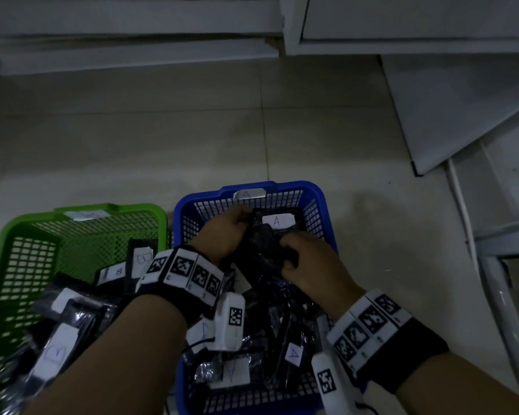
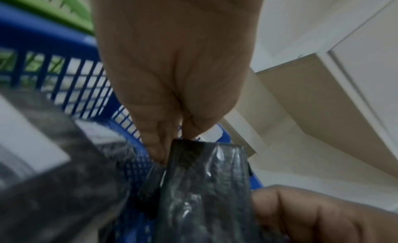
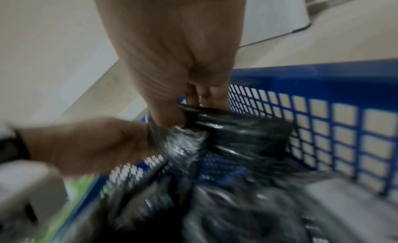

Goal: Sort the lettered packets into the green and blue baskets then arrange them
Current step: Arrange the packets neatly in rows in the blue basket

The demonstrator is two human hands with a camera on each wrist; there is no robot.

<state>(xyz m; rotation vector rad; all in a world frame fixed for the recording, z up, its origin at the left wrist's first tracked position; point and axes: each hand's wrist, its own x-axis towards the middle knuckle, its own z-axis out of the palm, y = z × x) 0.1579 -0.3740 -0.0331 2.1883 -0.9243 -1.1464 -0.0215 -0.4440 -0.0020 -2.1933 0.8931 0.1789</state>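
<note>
From the head view, the left hand (image 1: 222, 232) and right hand (image 1: 309, 262) both grip a black packet (image 1: 261, 250) over the blue basket (image 1: 321, 199); the green basket (image 1: 27, 223) stands just beside it, holding B packets (image 1: 57, 351). The left wrist view shows fingers (image 2: 155, 144) pinching the packet's top edge. The right wrist view shows fingers (image 3: 168, 117) curled round crumpled black plastic inside the blue basket.
</note>
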